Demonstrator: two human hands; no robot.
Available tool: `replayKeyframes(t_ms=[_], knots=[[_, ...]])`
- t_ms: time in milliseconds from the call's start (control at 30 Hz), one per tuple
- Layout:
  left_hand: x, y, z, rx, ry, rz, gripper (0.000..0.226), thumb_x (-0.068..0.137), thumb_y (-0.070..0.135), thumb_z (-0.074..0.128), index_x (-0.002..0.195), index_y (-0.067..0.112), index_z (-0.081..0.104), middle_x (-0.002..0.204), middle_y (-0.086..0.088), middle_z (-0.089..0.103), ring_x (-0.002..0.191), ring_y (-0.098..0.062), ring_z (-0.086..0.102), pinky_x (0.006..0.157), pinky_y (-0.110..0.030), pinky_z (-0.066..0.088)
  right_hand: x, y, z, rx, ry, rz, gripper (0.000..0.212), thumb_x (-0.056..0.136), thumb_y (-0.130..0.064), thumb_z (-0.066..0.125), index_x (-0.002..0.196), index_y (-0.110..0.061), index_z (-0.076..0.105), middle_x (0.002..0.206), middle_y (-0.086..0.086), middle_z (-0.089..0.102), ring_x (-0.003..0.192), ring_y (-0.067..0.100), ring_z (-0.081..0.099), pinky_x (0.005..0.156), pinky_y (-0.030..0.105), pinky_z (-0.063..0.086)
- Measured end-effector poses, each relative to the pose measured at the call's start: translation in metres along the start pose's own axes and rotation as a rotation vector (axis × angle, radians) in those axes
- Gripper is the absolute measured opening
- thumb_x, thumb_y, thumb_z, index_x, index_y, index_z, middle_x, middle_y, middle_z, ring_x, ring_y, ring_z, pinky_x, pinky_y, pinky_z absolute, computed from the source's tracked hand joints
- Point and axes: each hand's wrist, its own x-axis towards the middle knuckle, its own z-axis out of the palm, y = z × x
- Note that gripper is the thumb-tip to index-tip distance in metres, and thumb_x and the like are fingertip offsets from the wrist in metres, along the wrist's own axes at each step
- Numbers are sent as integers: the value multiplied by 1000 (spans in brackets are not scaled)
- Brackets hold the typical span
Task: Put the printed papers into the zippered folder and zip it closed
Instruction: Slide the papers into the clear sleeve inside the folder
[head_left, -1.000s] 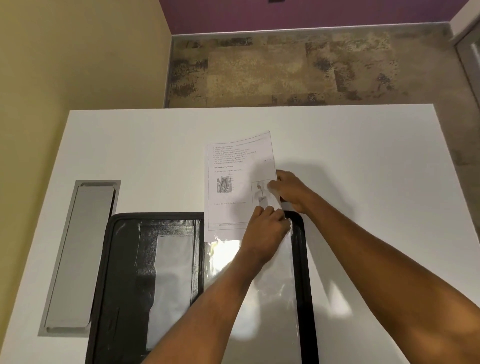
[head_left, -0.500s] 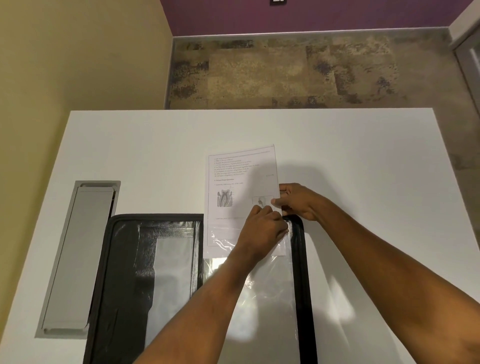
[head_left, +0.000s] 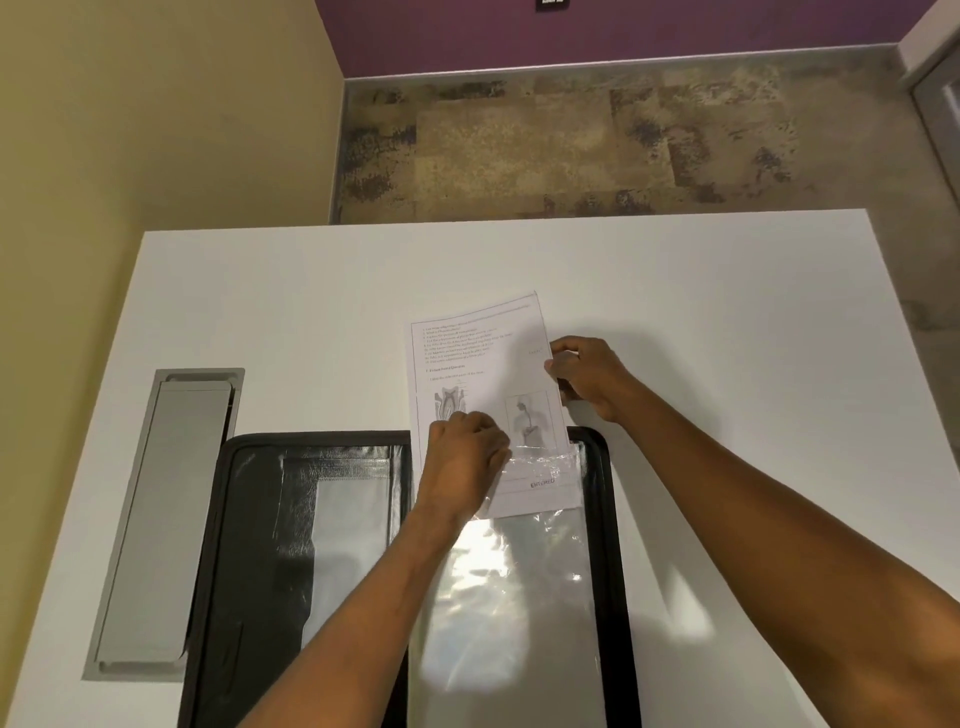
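A black zippered folder (head_left: 249, 519) lies open on the white table, with a clear plastic sleeve (head_left: 509, 597) on its right half. A printed paper (head_left: 478, 364) with text and diagrams has its lower end inside the sleeve's top opening, and most of the sheet sticks out beyond the folder's far edge. My left hand (head_left: 462, 462) rests with curled fingers on the paper's lower part at the sleeve's mouth. My right hand (head_left: 587, 379) pinches the paper's right edge.
A grey metal cable hatch (head_left: 161, 519) is set into the white table (head_left: 727, 338) left of the folder. A yellow wall runs along the left, and patterned carpet lies beyond the table's far edge.
The paper has slid further down into the sleeve. My right hand has moved up along the paper's right edge, and my left hand has shifted left along the sleeve's mouth.
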Motion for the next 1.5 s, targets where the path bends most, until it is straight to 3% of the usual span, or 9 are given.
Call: replayKeyframes(t_ms=[233,400,533,667,833,967,1133,1233,1500], knots=[[6,1,-4,-44,-72,-14,11,92,14,70,87,21,78,100,5,69,94,-19,61,82,-36,38,-11,13,-12,-51,-145,86,19,93,5,67,109,-5,68,101,17,73,82,27,69,71,36,65],[8,5,-8,-43,-128,-53,10,95,20,69,95,22,79,107,5,69,100,-17,59,85,-33,33,-10,13,-21,-86,-216,140,12,87,7,73,96,1,69,105,22,74,94,34,73,93,46,61],[11,6,-11,-40,-167,-66,13,96,21,67,98,24,79,107,6,71,101,-19,60,89,-36,37,0,-1,-9,62,-75,76,19,95,-18,73,94,-2,63,88,16,64,79,24,64,79,40,59],[14,9,-17,-36,-198,-60,14,95,21,66,95,25,80,96,5,75,93,-18,64,93,-39,45,6,-7,-2,-32,7,16,17,96,-4,67,113,-3,70,114,16,75,97,30,73,88,43,62],[17,11,-23,-30,-224,-61,13,95,23,68,95,23,82,93,3,77,91,-20,67,92,-43,49,1,-2,-10,-70,-81,-4,25,95,-2,68,117,-13,70,113,20,76,89,26,69,93,55,59],[15,14,-26,-31,-212,-50,12,95,22,69,95,20,81,96,3,77,93,-19,67,92,-42,49,-15,10,-12,-145,-233,39,34,92,3,69,122,-13,67,106,9,78,88,22,74,76,40,66],[14,15,-32,-46,-240,-38,12,95,22,68,98,20,80,100,3,76,95,-19,68,92,-40,50,-20,3,-11,-324,-286,27,29,84,-3,80,110,3,69,106,15,74,98,29,74,66,27,61],[11,16,-35,-88,-245,-38,14,97,20,68,102,16,80,103,-1,77,95,-20,69,89,-38,51,-15,-13,5,-371,-164,-133,30,92,-28,76,114,-9,72,115,7,71,108,21,66,91,37,56],[5,18,-35,-136,-238,-100,16,98,16,64,103,12,78,102,-2,80,92,-19,72,82,-23,48,-18,-35,23,-973,-355,-276,19,97,-17,66,114,-15,75,118,6,68,104,22,60,96,40,53]])
